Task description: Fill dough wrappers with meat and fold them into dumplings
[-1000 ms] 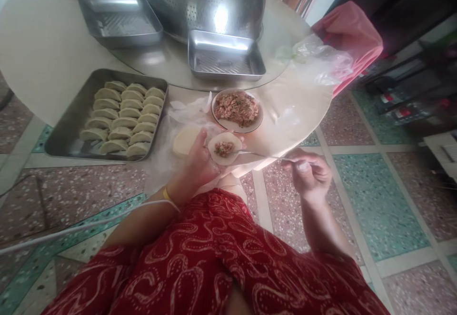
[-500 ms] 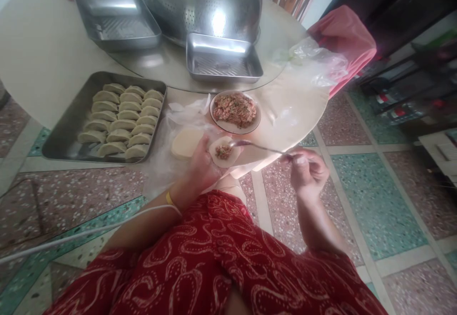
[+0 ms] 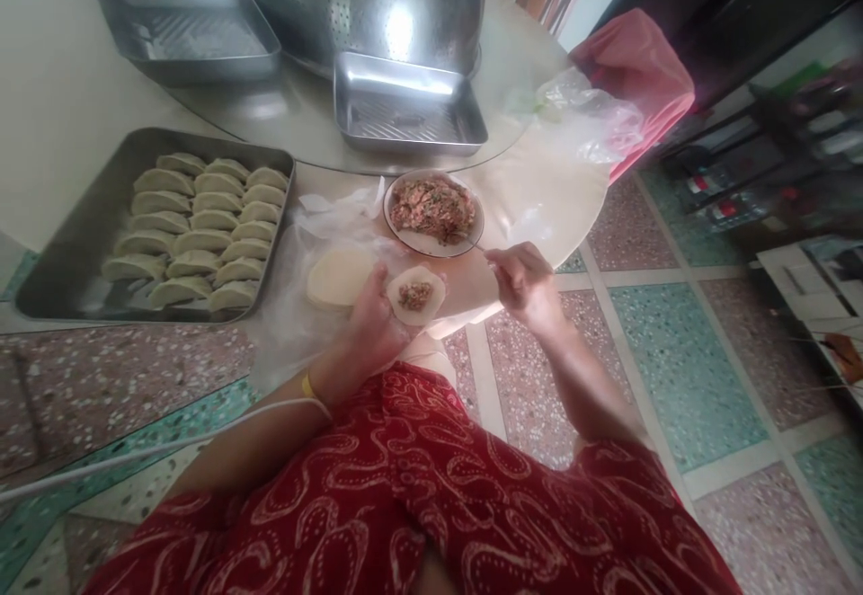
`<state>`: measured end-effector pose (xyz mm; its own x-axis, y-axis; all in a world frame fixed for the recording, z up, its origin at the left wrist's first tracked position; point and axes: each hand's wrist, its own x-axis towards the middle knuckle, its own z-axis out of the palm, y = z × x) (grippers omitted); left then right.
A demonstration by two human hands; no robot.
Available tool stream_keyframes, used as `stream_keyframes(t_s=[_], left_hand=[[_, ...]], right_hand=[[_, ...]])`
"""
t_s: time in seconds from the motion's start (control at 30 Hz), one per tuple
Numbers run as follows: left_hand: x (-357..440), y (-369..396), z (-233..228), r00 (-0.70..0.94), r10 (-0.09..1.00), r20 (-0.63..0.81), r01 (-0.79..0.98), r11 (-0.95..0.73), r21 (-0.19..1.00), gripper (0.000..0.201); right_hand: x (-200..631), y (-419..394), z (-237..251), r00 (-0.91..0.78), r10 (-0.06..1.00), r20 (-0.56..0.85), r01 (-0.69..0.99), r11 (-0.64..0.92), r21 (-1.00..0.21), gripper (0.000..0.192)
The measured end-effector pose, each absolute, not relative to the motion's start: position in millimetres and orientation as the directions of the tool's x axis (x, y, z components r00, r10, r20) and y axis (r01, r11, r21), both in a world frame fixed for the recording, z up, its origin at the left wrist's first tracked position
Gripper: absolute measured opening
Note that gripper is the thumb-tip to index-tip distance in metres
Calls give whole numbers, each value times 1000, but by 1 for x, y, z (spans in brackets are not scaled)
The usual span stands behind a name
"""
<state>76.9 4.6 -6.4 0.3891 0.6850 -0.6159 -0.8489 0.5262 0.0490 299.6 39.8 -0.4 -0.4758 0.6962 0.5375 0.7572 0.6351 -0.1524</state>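
- Terrazzo floor (image 3: 607,343) in pink and green panels lies below a round pale table (image 3: 539,199), seen over a lap in red patterned cloth.
- Nearest that lap, the left hand (image 3: 370,321) is cupped palm-up at the table's edge, its fingers curled under a round dumpling wrapper (image 3: 416,295) — flat and open, with a small mound of filling in its middle.
- Right of the wrapper and just apart from it, the right hand (image 3: 522,280) has its fingers pinched together; a thin handle seems to show at their tips, though I cannot tell for sure. The wrapper lies to this hand's left, and the left hand already carries it.
- Left of the wrapper, touching the left hand, a stack of wrappers (image 3: 339,276) rests on clear plastic.
- Just beyond the wrapper stands a bowl of minced filling (image 3: 432,211).
- Further left — a steel tray (image 3: 81,244) holds rows of folded dumplings (image 3: 195,231).
- Farthest back sit two empty trays (image 3: 408,105) and a big colander (image 3: 357,2).
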Motion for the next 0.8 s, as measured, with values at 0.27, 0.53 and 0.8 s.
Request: stream_keyframes(t_s=[0.27,0.53,0.8], left_hand=[[76,6,-11,401,693,-599,-843,535,54,55],[74,6,-19,408,700,-586,-832,550,78,58],[74,7,-20,378,695,-611,-825,553,118,58]], right_hand=[[295,42,15,-398,792,463,768,563,-304,24],[289,56,3,-94,946,309,554,308,-774,31],[293,58,-13,12,925,379,472,329,-818,30]])
